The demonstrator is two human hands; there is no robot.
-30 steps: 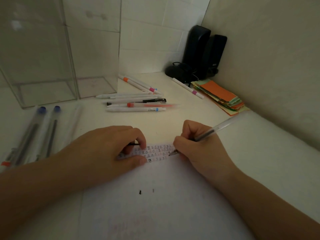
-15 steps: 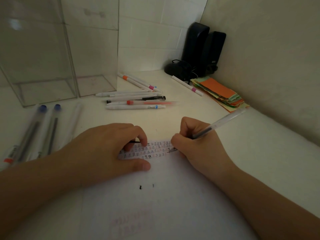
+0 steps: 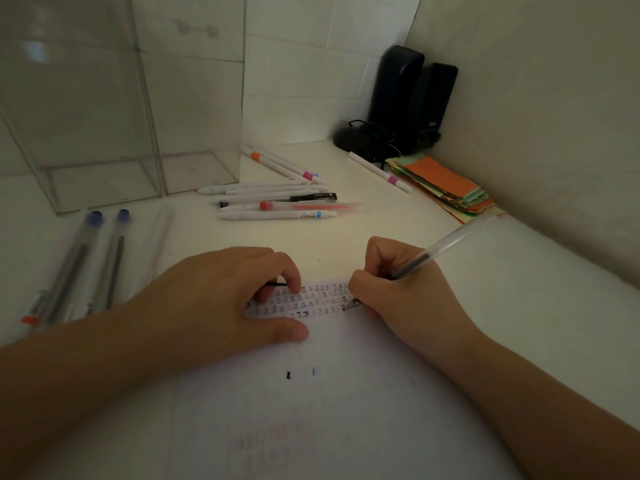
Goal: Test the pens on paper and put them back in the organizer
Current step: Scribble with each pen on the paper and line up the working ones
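The white paper (image 3: 346, 410) lay on the desk, its top strip filled with rows of small "正" marks. The left hand (image 3: 221, 306) pressed that strip down, fingers curled. The right hand (image 3: 398, 299) pinched a clear pen (image 3: 446, 244), tip touching the strip's right end.

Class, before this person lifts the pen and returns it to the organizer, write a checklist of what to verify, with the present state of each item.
1. Right hand has a firm grip on the clear pen: ok.
2. Pen tip on the paper strip: ok.
3. Left hand steadies the strip: ok.
4. Fresh mark visible at the tip: cannot tell.
5. Clear organizer open to receive pens: cannot tell.
6. All loose pens tested: cannot tell.
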